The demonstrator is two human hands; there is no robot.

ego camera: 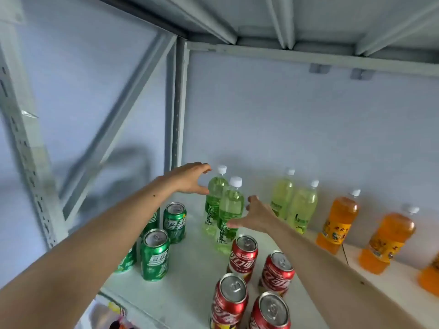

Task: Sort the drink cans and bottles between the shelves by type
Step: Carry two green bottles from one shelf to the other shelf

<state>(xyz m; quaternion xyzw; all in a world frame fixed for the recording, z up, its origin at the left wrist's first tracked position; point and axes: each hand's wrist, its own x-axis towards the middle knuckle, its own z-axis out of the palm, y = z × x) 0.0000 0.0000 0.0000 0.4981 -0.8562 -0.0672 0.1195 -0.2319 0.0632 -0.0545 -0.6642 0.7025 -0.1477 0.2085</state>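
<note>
1. A person is reaching both bare arms into a grey metal shelf point(190, 276).
2. The left hand point(190, 178) is spreading released fingers just beside the rear green plastic bottle point(213, 200) near the shelf's back left corner.
3. The right hand point(257, 216), also released, is nearing the front green plastic bottle point(230, 210), probably to grasp both together.
4. Green aluminium cans point(154, 255) are lining the left edge, red aluminium cans point(242, 255) the front, orange plastic bottles point(337, 224) the back edge, seemingly grouped by type.

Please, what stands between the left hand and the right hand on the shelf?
In the head view, two clear plastic bottles of green drink with white caps stand between the left hand and the right hand.
</note>
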